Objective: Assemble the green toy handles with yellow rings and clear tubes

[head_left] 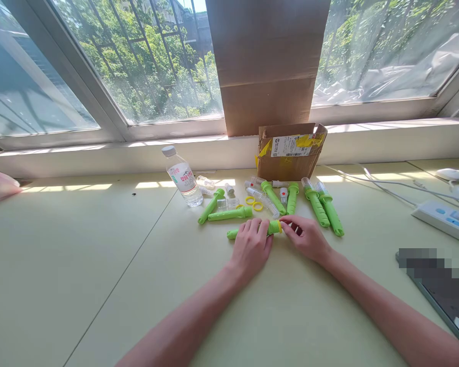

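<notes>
My left hand [252,244] is wrapped over a green plastic handle [232,234] that lies sideways just above the table. At the handle's threaded right end sits a yellow ring [279,227], pinched at its edge by the fingers of my right hand [306,237]. Beyond my hands lie more green handles [229,214], two loose yellow rings [257,206] and clear plastic tubes [265,201]. Small white-and-clear pieces [283,195] are scattered among them. On the right, two green handles with clear tops [331,210] lie side by side.
A water bottle [183,178] stands left of the parts. Behind them is an open cardboard box [290,155] by the window ledge. To the right are a power strip [443,219] with white cables and a phone [436,300]. A pinkish bag [0,186] lies far left.
</notes>
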